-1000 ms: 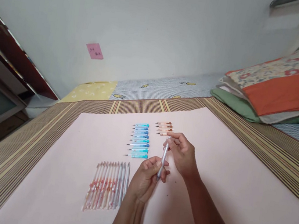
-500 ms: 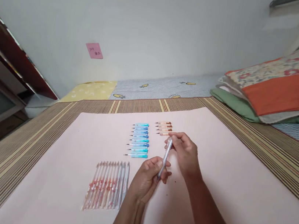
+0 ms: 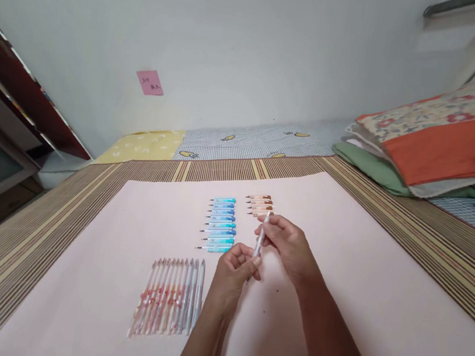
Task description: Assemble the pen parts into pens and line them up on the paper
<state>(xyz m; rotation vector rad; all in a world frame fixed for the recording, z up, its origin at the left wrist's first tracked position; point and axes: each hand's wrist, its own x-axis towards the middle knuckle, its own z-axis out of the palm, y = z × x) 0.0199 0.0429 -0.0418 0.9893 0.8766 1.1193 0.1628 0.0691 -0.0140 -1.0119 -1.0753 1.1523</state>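
A whitish pen [image 3: 261, 237] is held at a steep tilt between my two hands, above the pale pink sheet [image 3: 86, 274]. My left hand [image 3: 236, 266] pinches its lower part between thumb and fingers. Higher up, the fingers of my right hand [image 3: 286, 241] close on the same pen. Beyond the left hand lies a column of blue pens [image 3: 221, 223], tips pointing left. Several brown-ended pens [image 3: 259, 204] lie just past the right hand's fingers. Left of my left forearm, clear pens with reddish and grey patterns [image 3: 167, 298] lie side by side in a row.
The sheet rests on a striped mat [image 3: 365, 211]. Folded bedding with an orange band [image 3: 449, 149] is stacked at the right. Behind the mat stands a wall with a pink note [image 3: 149, 82]. A yellow cloth [image 3: 145, 144] lies at the back left.
The pen has turned in my fingers: its clip showed before and is now out of sight. Both hands have shifted slightly left, still on the pen. The laid-out pens have stayed put.
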